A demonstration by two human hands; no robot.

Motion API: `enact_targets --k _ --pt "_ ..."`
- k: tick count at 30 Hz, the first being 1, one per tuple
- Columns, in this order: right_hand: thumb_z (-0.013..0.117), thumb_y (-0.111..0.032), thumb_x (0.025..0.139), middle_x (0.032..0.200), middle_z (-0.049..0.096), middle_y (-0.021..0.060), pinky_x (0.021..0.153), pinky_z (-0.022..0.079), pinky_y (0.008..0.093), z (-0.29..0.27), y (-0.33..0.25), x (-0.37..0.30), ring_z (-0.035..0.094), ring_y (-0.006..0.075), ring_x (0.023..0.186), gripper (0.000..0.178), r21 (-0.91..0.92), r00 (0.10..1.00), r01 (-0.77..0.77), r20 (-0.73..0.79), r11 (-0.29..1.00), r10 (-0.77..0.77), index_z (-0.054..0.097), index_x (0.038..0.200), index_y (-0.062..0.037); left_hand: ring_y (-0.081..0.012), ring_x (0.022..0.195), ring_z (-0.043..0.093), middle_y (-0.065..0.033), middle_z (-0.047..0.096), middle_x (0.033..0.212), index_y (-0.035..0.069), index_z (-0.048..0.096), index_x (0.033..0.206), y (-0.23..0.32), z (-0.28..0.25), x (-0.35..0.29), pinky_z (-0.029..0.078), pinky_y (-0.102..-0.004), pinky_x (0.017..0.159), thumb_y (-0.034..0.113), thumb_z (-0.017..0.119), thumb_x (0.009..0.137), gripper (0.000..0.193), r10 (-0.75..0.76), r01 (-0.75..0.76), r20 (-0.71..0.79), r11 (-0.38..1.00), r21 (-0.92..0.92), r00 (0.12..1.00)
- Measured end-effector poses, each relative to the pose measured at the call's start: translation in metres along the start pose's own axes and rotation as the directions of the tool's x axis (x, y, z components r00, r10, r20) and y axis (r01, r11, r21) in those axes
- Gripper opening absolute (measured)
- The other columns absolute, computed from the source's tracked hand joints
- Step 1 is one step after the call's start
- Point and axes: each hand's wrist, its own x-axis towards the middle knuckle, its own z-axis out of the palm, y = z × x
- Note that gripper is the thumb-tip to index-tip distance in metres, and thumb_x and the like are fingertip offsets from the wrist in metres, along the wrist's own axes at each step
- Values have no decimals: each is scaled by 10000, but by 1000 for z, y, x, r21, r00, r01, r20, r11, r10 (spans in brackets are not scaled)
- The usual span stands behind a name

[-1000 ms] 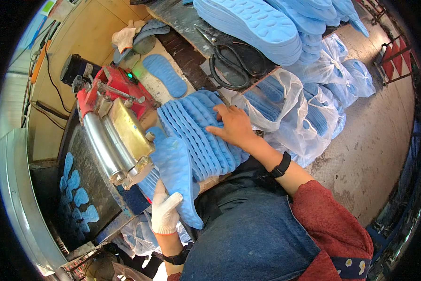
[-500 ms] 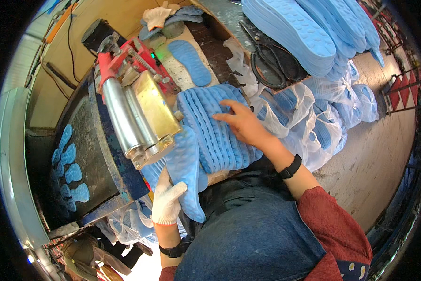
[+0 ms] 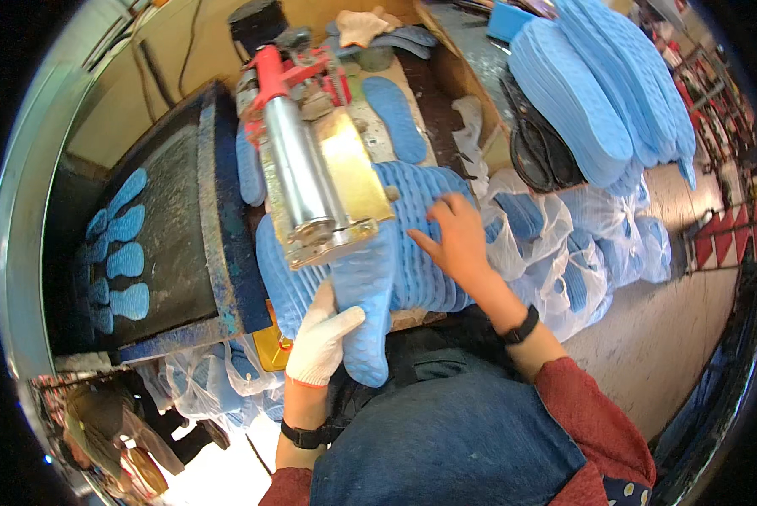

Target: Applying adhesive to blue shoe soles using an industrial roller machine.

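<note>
My left hand (image 3: 321, 337), in a white knit glove, grips a textured blue insole (image 3: 367, 350) between thumb and fingers. The insole's far end goes under the brass-coloured plate (image 3: 345, 160) of a machine, which hides it. A row of blue insoles standing on edge (image 3: 421, 278) lies just right of it. Over that row is my bare right hand (image 3: 460, 240), thumb and forefinger apart, nothing seen in it. Whether its fingertips touch the insoles I cannot tell. More blue insoles (image 3: 279, 274) lie left of the held one, partly behind my glove.
The machine's metal cylinder (image 3: 298, 169) and red lever (image 3: 269, 76) rise close above my left hand. Black scissors (image 3: 539, 152) lie beside tall insole stacks (image 3: 577, 101). Bagged insoles (image 3: 564, 253) sit at the right. Several insoles (image 3: 127, 260) lie on a dark surface at left.
The view has turned, so the machine appears farther right. My left hand still holds the insole, now more upright in view. My right hand's fingers are less stretched out over the row.
</note>
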Motion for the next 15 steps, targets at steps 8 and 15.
enact_targets --k 8,15 --pt "519 -267 995 1140 603 47 865 463 305 -37 -27 -58 552 131 1023 389 706 738 -672 662 224 129 523 1282 -4 -239 1275 439 -153 439 1399 -55 306 1438 -7 20 27 314 -342 1109 172 625 838 716 -22 -79 228 901 427 973" --pt "488 8 887 1197 597 130 912 439 294 -67 -20 15 582 205 1027 426 389 979 -136 -91 911 184 528 1311 -11 -280 1267 494 -223 508 1353 -44 308 1444 27 -8 -24 363 -366 1082 177 558 928 615 -80 -102 274 800 591 958"
